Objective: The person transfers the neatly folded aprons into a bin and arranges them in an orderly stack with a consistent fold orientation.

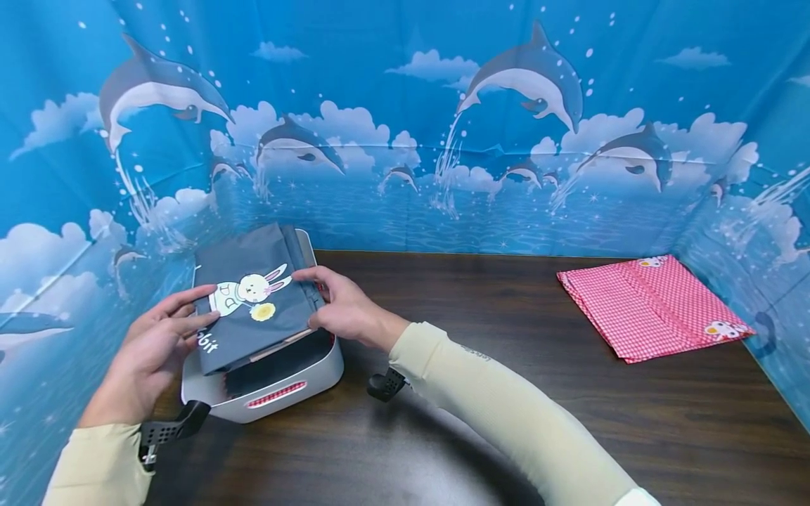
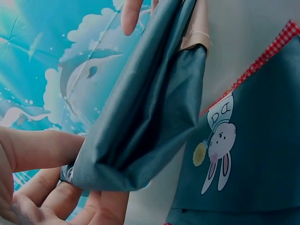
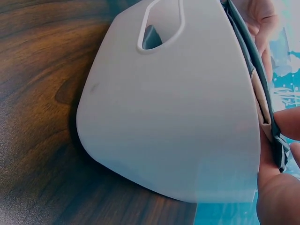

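Observation:
Both hands hold a folded dark blue-grey cloth (image 1: 247,253) with a white rabbit print over a white bin (image 1: 319,386). My left hand (image 1: 152,348) pinches its left edge, thumb on top and fingers beneath, as the left wrist view shows. At the opposite edge my right hand (image 1: 348,306) grips it between thumb and fingers. A beige strip (image 2: 197,28) shows between its layers. Inside the bin lies another dark cloth (image 2: 253,131) with the same rabbit, beside a red checked edge (image 2: 265,63). The held cloth hides much of the bin's opening.
A folded red-and-white checked cloth (image 1: 658,306) lies at the right of the dark wooden table (image 1: 455,302). A blue dolphin-print curtain (image 1: 405,84) stands along the back and both sides, close to the bin's left. The bin has a slot handle (image 1: 276,395) in its front wall.

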Motion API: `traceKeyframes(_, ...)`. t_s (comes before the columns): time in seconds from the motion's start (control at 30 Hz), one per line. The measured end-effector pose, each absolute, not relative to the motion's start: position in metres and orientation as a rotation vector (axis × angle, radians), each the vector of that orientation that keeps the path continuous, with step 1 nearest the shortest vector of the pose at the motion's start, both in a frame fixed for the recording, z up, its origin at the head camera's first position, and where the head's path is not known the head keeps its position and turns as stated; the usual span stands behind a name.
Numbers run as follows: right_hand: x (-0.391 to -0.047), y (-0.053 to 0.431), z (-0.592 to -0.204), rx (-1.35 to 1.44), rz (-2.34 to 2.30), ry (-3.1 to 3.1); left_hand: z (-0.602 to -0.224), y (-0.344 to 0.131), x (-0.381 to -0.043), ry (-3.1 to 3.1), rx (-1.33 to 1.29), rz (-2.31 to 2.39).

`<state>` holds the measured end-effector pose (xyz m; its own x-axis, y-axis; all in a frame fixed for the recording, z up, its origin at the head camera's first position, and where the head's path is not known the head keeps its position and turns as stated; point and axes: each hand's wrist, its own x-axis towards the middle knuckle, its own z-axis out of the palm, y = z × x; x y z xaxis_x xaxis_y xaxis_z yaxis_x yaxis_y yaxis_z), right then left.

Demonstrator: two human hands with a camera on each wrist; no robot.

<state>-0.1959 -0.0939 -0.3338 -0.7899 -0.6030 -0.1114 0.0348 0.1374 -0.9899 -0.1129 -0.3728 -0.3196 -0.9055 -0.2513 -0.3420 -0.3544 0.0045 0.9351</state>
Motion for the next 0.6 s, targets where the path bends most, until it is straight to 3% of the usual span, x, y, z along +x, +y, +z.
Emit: traceKeyframes(0.6, -0.1975, -0.0945, -0.3344, -0.577, -1.597, 2.004, -0.3198, -0.3721, -0.1115, 2.146, -0.645, 2.081)
